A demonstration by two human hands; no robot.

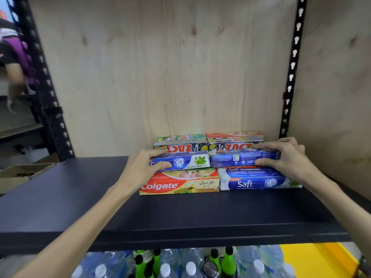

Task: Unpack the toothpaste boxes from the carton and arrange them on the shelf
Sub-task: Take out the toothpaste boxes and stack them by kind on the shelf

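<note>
Head view: your left hand and right hand each pinch a blue toothpaste box, long axes running sideways, just behind the Colgate box on the shelf.

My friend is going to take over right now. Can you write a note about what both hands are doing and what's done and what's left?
Left hand grips the Double Mint box; right hand grips the upper Safi box.
Both boxes sit in the middle row on the shelf. Behind them are two Zact boxes, with more boxes at the back; in front are the Colgate box and the lower Safi box.
Done: boxes lined up in pairs, three rows deep.
Left: let go once the held pair is straight. The carton is not clearly in view, so check it for more boxes.
</note>
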